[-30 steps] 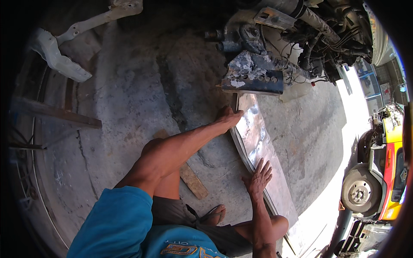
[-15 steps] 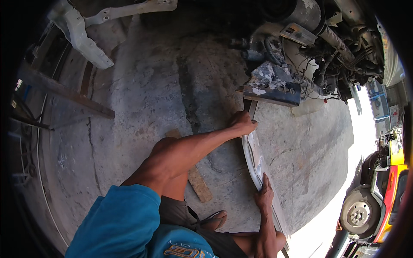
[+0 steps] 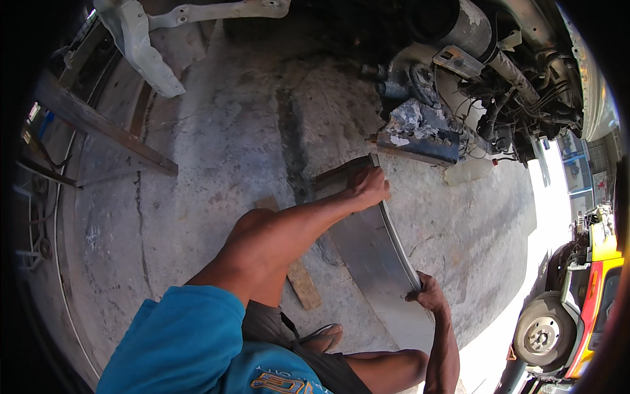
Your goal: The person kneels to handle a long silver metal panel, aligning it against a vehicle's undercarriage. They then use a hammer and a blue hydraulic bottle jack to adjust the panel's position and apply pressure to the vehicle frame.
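Right hand grips the right edge of a curved metal panel over concrete floor that spreads either side; left hand grips that edge farther out. The panel's long axis points away, slightly leftward (near a dark beam).

Hard sunlight bleaches a strip of ground well right of the metal panel, while dim shade covers the concrete floor to its left, near black beyond it; fisheye distortion bends lines farthest from it.
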`<state>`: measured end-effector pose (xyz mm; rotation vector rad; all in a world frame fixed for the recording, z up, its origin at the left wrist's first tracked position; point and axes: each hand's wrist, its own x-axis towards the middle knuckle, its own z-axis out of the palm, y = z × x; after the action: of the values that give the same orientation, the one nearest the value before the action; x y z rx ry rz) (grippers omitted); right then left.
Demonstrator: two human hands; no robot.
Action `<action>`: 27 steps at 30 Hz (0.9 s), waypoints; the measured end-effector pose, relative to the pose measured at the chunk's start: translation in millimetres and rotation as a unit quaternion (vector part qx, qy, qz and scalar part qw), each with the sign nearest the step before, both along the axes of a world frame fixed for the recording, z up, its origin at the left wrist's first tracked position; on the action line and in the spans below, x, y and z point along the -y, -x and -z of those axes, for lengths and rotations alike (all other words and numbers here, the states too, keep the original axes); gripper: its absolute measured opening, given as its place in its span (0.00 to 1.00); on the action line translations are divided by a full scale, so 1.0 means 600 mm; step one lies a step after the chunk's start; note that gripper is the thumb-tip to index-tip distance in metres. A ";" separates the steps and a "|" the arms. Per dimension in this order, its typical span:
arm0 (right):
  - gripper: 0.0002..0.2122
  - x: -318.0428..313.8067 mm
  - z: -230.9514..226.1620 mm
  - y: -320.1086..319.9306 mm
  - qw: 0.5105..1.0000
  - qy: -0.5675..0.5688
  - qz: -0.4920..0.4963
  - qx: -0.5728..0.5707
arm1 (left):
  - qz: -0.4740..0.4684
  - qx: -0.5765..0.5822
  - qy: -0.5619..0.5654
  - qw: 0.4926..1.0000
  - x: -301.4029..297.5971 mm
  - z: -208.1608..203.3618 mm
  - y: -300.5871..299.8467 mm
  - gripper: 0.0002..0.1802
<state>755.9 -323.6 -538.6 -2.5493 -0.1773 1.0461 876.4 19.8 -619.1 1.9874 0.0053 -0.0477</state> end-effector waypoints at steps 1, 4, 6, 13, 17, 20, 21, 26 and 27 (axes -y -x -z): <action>0.27 0.003 0.024 -0.019 1.000 -0.024 0.001 -0.016 | -0.032 0.053 0.037 0.997 -0.002 0.046 -0.003 0.23; 0.26 0.029 0.074 -0.056 0.992 -0.088 0.034 -0.078 | 0.038 -0.085 -0.135 0.987 -0.004 0.075 -0.010 0.18; 0.26 0.043 0.075 -0.082 0.988 -0.098 0.035 -0.115 | 0.095 -0.205 -0.265 0.937 -0.026 0.025 0.004 0.16; 0.28 0.072 0.149 -0.151 0.986 -0.117 0.108 -0.049 | 0.077 -0.271 -0.333 0.900 -0.104 0.015 0.026 0.18; 0.40 0.062 0.178 -0.175 0.987 -0.039 0.157 0.003 | 0.134 -0.255 -0.377 0.880 -0.108 0.077 0.042 0.19; 0.41 0.044 0.172 -0.186 0.989 -0.008 0.150 0.010 | 0.154 -0.280 -0.409 0.855 -0.102 0.117 0.053 0.21; 0.42 0.037 0.170 -0.180 0.990 -0.007 0.142 0.015 | 0.166 -0.286 -0.400 0.855 -0.103 0.127 0.060 0.23; 0.44 0.034 0.157 -0.170 0.991 0.006 0.132 0.034 | 0.223 -0.271 -0.377 0.857 -0.077 0.124 0.073 0.30; 0.45 0.030 0.158 -0.173 0.992 0.019 0.120 0.029 | 0.226 -0.267 -0.377 0.858 -0.077 0.126 0.074 0.30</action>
<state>859.4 -341.7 -633.6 -2.5584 0.1318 0.8924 832.3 66.0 -694.5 2.6475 -0.0987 -1.0450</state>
